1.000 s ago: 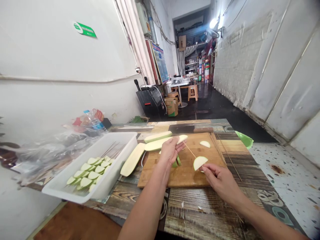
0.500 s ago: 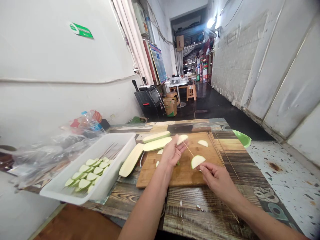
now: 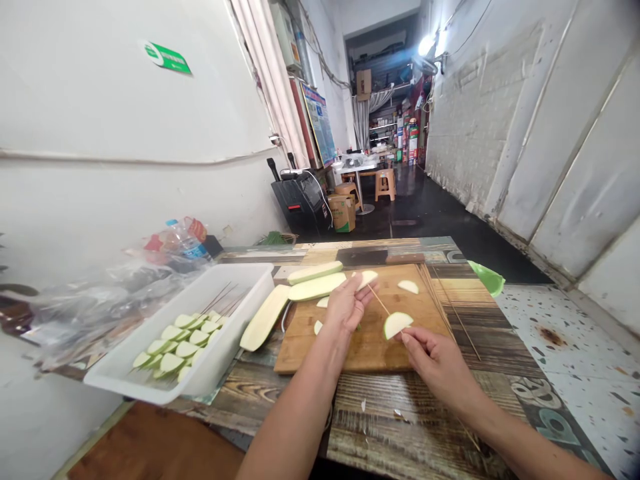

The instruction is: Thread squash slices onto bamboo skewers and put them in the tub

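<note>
Above the cutting board point(image 3: 300, 350), my left hand point(image 3: 345, 308) pinches a half-round zucchini slice point(image 3: 369, 279) with green skin and pale flesh. My right hand point(image 3: 431, 355) grips a thin wooden skewer point(image 3: 379, 299) that runs through a second half-round slice point(image 3: 399, 325), close to the fingers. The skewer's far end meets the slice in my left hand; whether it has entered cannot be seen. Another slice point(image 3: 409, 287) lies on the board's right side, with small pieces point(image 3: 319, 327) partly behind my left wrist. Halved zucchini lengths point(image 3: 317, 287) rest at the board's upper left.
Left of the board stands a white plastic bin point(image 3: 103, 381) with skewered zucchini slices point(image 3: 173, 362). Loose skewers point(image 3: 456, 313) lie along the board's right edge. A knife point(image 3: 363, 257) is behind the board. Plastic bags and a bottle point(image 3: 193, 247) sit at far left.
The view has shifted slightly, moving the scene a little to the right. Both hands keep nearly the same pose, with the skewer still between the two slices.
</note>
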The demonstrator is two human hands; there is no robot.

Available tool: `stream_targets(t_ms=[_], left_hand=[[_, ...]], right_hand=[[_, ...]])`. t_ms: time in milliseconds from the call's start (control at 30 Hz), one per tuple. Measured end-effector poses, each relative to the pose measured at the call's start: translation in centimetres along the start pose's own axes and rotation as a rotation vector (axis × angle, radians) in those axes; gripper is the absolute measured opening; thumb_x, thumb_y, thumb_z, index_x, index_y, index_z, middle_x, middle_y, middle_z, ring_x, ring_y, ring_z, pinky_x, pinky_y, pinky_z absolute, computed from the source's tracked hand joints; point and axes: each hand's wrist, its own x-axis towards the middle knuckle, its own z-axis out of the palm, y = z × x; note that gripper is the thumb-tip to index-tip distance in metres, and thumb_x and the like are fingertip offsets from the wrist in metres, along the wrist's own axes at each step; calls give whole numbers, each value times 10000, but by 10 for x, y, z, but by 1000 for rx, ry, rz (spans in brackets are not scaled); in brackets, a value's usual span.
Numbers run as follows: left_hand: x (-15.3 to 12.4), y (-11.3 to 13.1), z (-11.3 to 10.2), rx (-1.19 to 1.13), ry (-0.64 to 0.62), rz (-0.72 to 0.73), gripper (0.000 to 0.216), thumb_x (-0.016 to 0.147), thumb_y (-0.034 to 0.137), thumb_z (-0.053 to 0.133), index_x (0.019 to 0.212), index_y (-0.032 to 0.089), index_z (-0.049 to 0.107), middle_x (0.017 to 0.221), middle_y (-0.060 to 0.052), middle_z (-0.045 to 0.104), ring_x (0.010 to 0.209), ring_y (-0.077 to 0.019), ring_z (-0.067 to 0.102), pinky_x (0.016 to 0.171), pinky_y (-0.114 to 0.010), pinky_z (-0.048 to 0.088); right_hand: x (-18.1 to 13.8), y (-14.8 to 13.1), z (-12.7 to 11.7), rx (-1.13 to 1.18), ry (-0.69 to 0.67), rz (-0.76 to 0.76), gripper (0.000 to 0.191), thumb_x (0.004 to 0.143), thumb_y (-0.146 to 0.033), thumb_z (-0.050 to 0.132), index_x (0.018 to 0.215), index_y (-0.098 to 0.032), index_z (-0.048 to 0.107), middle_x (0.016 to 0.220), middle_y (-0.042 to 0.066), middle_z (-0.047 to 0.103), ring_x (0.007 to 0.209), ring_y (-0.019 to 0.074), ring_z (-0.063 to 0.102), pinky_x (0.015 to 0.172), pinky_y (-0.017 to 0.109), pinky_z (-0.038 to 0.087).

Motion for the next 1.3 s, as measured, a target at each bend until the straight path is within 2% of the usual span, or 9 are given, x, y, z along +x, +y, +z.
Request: stream_targets(t_ms=[367,567,667,867,1000,1133,1300], left_hand=[[-9,3,9,23,23,-31,21,749,104,607,757,99,588,861,-118,675,863,-229,647,831,-386,510],[-8,2,6,34,34,-30,17,762,91,580,777,84,584,857,-124,676,809,-224,659,811,-378,521],[-7,-1,4,22,36,-38,51,749,94,599,795,85,580,883,-129,672,835,-232,654,823,-388,515],[-11,-7,10,22,5,-77,29,761,104,590,789,98,586,879,-122,672,826,-214,655,823,-366,516],[-15,-5,13,31,0,-86,38,777,129,584,793,94,579,928,-136,663,854,-218,649,832,-355,511],[-18,-4,11,87,-117,-160,122,769,163,608,865,99,566,987,-161,646,906,-232,635,851,-386,495],[-18,-6,12,35,-116,-104,40,776,80,571,794,103,543,892,-129,668,902,-217,637,871,-369,488]], right_hand=[[3,2,4,61,11,63,354,812,-428,415,794,-142,624,438,-71,300,396,88,261,390,212,214],[4,2,3,-324,152,-140,323,840,-334,391,691,-165,622,560,8,562,512,134,484,523,234,347],[5,3,5,-440,188,-206,314,845,-300,380,713,-168,632,608,34,616,528,148,524,548,245,362],[10,5,6,-301,186,-154,306,854,-309,388,784,-152,642,591,7,598,542,136,523,529,220,381],[12,8,3,-289,182,-160,310,856,-311,394,825,-146,655,609,5,611,556,133,528,543,223,388],[14,11,1,-289,200,-192,307,854,-316,404,820,-148,659,624,14,620,572,141,537,552,229,393],[15,11,0,-285,197,-203,306,859,-318,407,830,-151,661,653,20,629,597,149,552,565,229,397]])
